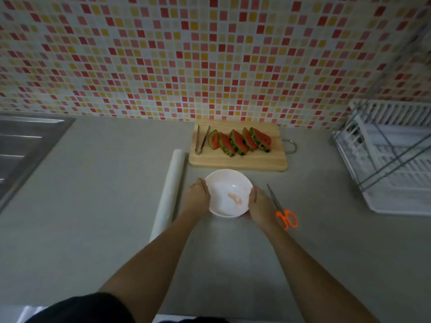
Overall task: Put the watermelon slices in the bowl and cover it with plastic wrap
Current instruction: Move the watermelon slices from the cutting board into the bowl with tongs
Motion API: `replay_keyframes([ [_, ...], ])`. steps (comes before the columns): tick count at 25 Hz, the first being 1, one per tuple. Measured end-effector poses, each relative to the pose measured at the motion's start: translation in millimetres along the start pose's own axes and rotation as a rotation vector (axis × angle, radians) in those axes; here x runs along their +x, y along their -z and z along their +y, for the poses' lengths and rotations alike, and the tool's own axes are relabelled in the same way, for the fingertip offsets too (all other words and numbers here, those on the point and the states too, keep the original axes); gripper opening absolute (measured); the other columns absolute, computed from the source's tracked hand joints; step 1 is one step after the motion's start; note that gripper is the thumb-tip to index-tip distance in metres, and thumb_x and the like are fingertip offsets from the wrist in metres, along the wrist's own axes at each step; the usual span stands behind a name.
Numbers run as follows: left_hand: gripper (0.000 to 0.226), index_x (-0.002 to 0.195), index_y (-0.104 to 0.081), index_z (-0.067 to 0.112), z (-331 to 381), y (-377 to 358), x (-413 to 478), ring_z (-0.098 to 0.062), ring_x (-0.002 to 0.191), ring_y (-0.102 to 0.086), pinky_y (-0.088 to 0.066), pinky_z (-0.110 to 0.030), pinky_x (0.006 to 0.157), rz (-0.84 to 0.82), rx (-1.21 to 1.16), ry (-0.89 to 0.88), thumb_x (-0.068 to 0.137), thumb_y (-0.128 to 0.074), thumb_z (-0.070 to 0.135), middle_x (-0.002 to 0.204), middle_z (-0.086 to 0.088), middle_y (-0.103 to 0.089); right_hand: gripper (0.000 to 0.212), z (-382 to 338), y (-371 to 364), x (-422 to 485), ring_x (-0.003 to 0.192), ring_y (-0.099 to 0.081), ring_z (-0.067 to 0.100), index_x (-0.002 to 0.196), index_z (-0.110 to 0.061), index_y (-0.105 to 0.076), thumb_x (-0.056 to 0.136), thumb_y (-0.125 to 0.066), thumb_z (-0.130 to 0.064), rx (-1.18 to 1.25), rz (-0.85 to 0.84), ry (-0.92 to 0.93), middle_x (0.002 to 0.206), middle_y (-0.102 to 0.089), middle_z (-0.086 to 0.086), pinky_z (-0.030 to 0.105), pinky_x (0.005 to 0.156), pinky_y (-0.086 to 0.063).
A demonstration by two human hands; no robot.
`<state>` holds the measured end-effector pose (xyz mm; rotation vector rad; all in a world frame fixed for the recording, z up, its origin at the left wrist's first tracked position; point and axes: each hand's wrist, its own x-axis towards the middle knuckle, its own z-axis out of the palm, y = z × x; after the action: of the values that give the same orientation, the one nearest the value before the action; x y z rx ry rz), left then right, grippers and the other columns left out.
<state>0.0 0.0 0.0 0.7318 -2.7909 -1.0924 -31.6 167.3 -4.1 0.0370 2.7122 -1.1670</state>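
A white bowl [227, 183] stands on the grey counter, with a small pink mark inside it. My left hand [196, 197] grips its left rim and my right hand [260, 206] grips its right rim. Behind the bowl lies a wooden cutting board [238, 160] carrying several watermelon slices [240, 141] in a row, rinds up. Metal tongs [201, 139] rest on the board's left part. A roll of plastic wrap [169, 190] lies lengthwise left of the bowl.
Orange-handled scissors [283, 212] lie just right of my right hand. A white dish rack [394, 157] stands at the right. A steel sink [25, 145] is at the far left. The tiled wall rises behind the board.
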Motion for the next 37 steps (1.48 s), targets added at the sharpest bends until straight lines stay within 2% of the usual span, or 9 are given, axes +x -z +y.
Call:
replay_keyframes([
  [10,0.028,0.082,-0.045,0.007,-5,3,8,-0.039,0.083,-0.061,-0.035,-0.031,0.063,-0.029,-0.03,-0.058,0.102,-0.03,0.02,0.089,-0.025,-0.066,0.037,6,-1,11,0.06,-0.061,0.023,0.088,-0.008,-0.056,0.1,-0.026,-0.026,0.055,-0.029,0.01,0.079,-0.061,0.014,0.011,0.043,-0.043],
  [12,0.029,0.082,-0.045,0.008,1,2,19,-0.037,0.082,-0.061,-0.034,-0.029,0.063,-0.035,-0.019,-0.079,0.102,-0.03,0.021,0.088,-0.022,-0.067,0.039,5,3,23,0.069,-0.064,0.031,0.096,-0.005,-0.057,0.1,-0.026,-0.028,0.091,-0.037,-0.005,0.084,-0.059,0.012,0.034,0.055,-0.058],
  [16,0.029,0.081,-0.042,0.009,14,-5,43,-0.031,0.074,-0.057,-0.032,-0.028,0.062,-0.049,-0.01,-0.085,0.103,-0.028,0.023,0.08,-0.015,-0.061,0.039,5,12,48,0.069,-0.063,0.029,0.105,-0.006,-0.056,0.1,-0.025,-0.03,0.167,-0.092,-0.049,0.09,-0.059,0.013,0.02,0.036,-0.049],
  [19,0.029,0.08,-0.04,0.009,16,-12,47,-0.026,0.069,-0.051,-0.029,-0.029,0.06,-0.06,-0.003,-0.069,0.103,-0.028,0.022,0.075,-0.009,-0.053,0.035,9,11,55,0.055,-0.063,0.017,0.093,-0.011,-0.055,0.1,-0.025,-0.029,0.119,-0.078,-0.045,0.076,-0.062,0.009,0.02,0.038,-0.049],
  [24,0.035,0.101,-0.05,0.013,10,-7,52,-0.036,0.088,-0.06,-0.034,-0.032,0.069,-0.112,-0.136,0.017,0.102,-0.026,0.038,0.091,-0.012,-0.062,0.037,16,5,56,0.046,-0.061,0.008,0.087,-0.01,-0.057,0.099,-0.028,-0.029,0.116,-0.03,-0.038,0.064,-0.059,0.0,0.02,0.038,-0.049],
  [26,0.044,0.116,-0.051,0.009,9,3,74,-0.039,0.096,-0.059,-0.037,-0.036,0.072,-0.046,-0.059,0.009,0.101,-0.027,0.042,0.106,-0.018,-0.063,0.038,16,6,57,0.055,-0.064,0.018,0.09,-0.007,-0.058,0.099,-0.028,-0.029,0.112,-0.036,-0.035,0.07,-0.06,0.004,0.025,0.04,-0.052],
  [29,0.042,0.118,-0.052,-0.001,16,15,129,-0.041,0.104,-0.055,-0.04,-0.041,0.082,0.098,0.171,-0.032,0.1,-0.036,0.032,0.116,-0.024,-0.057,0.035,17,7,56,0.057,-0.062,0.013,0.088,-0.011,-0.055,0.1,-0.028,-0.03,0.092,-0.054,-0.01,0.072,-0.059,0.003,0.016,0.036,-0.047],
  [32,0.039,0.126,-0.046,-0.002,21,11,174,-0.039,0.112,-0.046,-0.035,-0.042,0.092,-0.054,0.58,-0.075,0.1,-0.031,0.023,0.124,-0.022,-0.051,0.031,16,9,56,0.061,-0.061,0.009,0.089,-0.016,-0.053,0.1,-0.028,-0.03,0.099,-0.069,-0.007,0.076,-0.058,0.001,0.016,0.038,-0.048],
  [37,0.037,0.13,-0.042,-0.005,21,5,187,-0.039,0.118,-0.043,-0.037,-0.041,0.097,-0.152,0.55,-0.037,0.095,-0.034,0.007,0.128,-0.025,-0.047,0.034,16,9,56,0.057,-0.063,0.012,0.086,-0.016,-0.056,0.099,-0.028,-0.031,0.056,-0.047,0.008,0.074,-0.061,0.004,0.028,0.045,-0.055],
])
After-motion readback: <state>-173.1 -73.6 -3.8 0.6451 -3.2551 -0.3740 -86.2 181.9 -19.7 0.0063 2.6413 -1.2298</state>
